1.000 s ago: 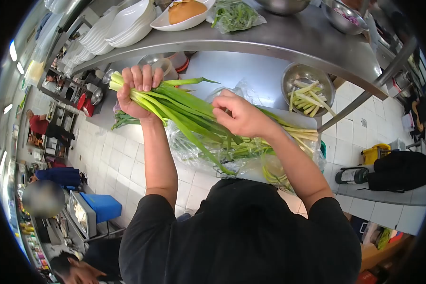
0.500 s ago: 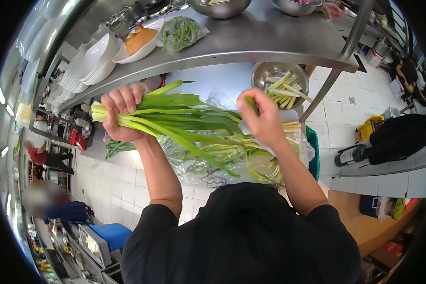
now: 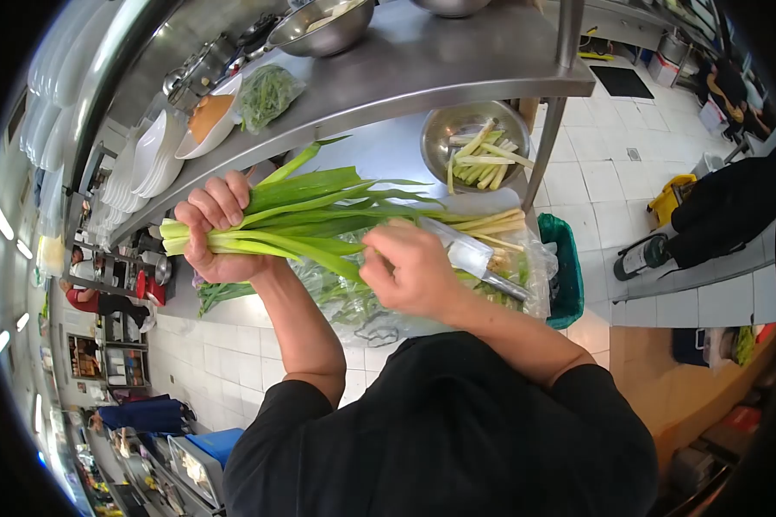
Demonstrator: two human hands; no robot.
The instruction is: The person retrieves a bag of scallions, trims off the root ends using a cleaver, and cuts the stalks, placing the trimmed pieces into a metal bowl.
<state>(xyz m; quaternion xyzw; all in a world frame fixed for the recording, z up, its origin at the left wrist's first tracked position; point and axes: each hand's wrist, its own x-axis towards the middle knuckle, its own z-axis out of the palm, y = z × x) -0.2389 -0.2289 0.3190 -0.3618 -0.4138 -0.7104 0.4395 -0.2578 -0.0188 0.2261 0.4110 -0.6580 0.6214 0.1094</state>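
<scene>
My left hand [image 3: 215, 226] is closed round the pale ends of a bunch of green onions [image 3: 310, 211], whose leaves fan out to the right. Against the lower leaves, my right hand [image 3: 405, 267] has its fingers curled; whether it pinches a leaf is hidden. Just right of it a knife with a broad blade [image 3: 467, 252] lies over plastic and stalks. More greens lie in a clear plastic bag [image 3: 345, 302] below the bunch. A steel bowl [image 3: 435, 142] behind holds cut pale stalks [image 3: 491, 164].
A steel shelf [image 3: 422, 65] crosses above the work surface, bearing white dishes [image 3: 159, 155], bagged greens [image 3: 267, 95] and a steel bowl [image 3: 323, 30]. Its post [image 3: 550, 146] stands at the right, near a green bin [image 3: 562, 267]. Other people are in the background at left and right.
My right hand moved right and up, then came back left and down to the leaves. The knife now shows beside it. The view has turned, shifting the shelf and bowls left.
</scene>
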